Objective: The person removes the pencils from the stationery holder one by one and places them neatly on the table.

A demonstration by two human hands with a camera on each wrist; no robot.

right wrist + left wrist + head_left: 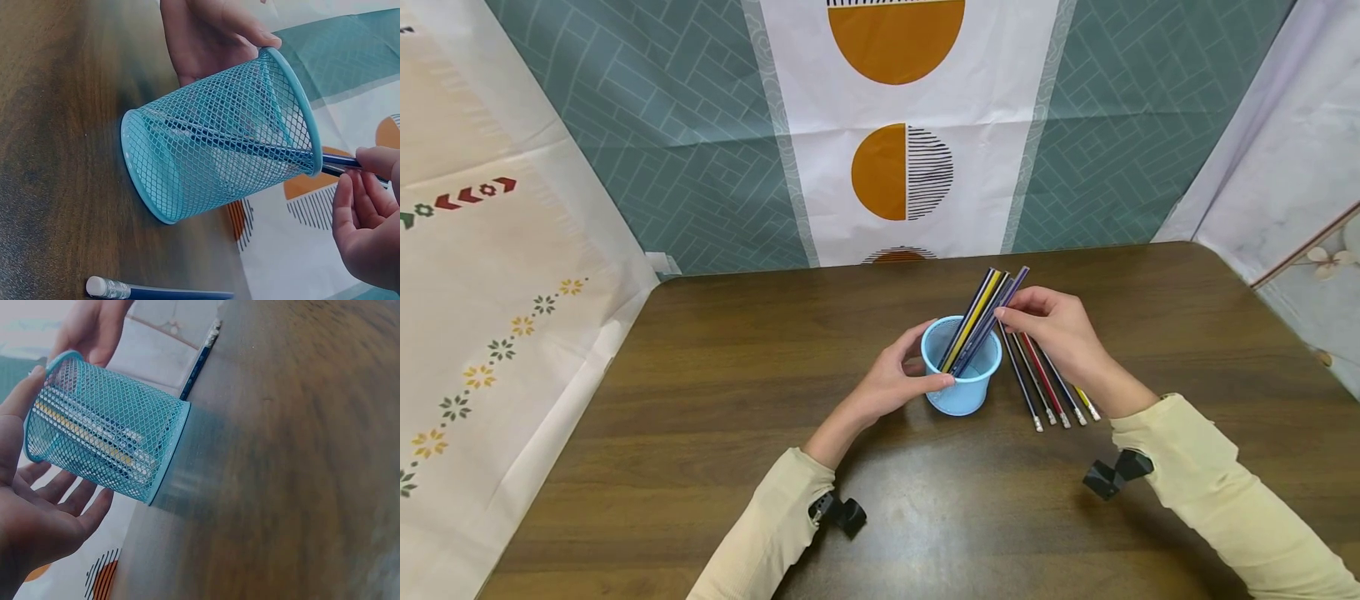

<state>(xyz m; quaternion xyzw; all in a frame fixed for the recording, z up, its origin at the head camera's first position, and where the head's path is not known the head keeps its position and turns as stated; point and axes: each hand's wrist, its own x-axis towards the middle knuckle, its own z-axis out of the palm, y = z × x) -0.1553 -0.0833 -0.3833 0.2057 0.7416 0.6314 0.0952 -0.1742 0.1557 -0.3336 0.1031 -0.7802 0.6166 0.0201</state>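
Note:
A light blue mesh pencil cup (957, 402) stands upright on the wooden table. My left hand (891, 383) holds it from the left, thumb at the rim and fingers round the far side. Several pencils (972, 325), one of them yellow, lean inside the cup towards the right. At the cup's right rim my right hand (1063, 333) pinches a dark blue pencil (340, 160) between thumb and fingers. The pencil's lower part is within the cup, seen through the mesh in the right wrist view. Beneath the right hand lie several loose pencils (1045, 383), their eraser ends towards me.
The brown table (737, 400) extends around the cup on all sides. Behind it hangs a patterned cloth (685, 167) in teal and white, with more cloth at the left and right. Each wrist bears a small black camera (842, 512).

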